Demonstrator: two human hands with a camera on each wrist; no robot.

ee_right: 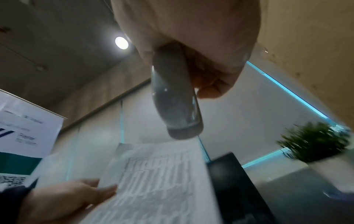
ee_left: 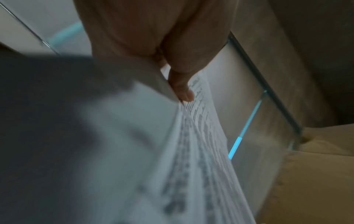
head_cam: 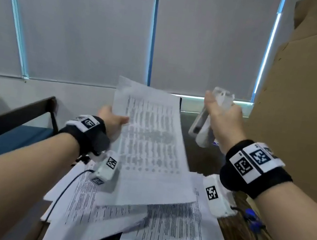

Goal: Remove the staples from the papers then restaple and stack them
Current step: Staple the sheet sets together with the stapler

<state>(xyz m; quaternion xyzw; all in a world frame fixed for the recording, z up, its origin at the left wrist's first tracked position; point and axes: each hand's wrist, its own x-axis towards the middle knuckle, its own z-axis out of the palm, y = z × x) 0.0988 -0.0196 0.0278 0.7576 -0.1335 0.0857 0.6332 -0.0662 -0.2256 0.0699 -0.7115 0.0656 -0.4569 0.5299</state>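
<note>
Against grey blinds (head_cam: pixel 85 26), left hand (head_cam: pixel 112 122) pinches papers (head_cam: pixel 150 139), right hand (head_cam: pixel 221 117) grips stapler (head_cam: pixel 204 124).

A dark wood-grain table (head_cam: pixel 198 162) runs from frame centre to the bottom edge. Printed papers (head_cam: pixel 173 233) lie overlapping across its lower middle. At lower right, a black cable with blue connectors (head_cam: pixel 252 218) rests on it.

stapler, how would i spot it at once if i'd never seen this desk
Start at the cardboard box on the right; just left of it the right hand is raised above the desk. The stapler is the white and clear tool it grips, the only thing nearby that isn't printed paper.
</note>
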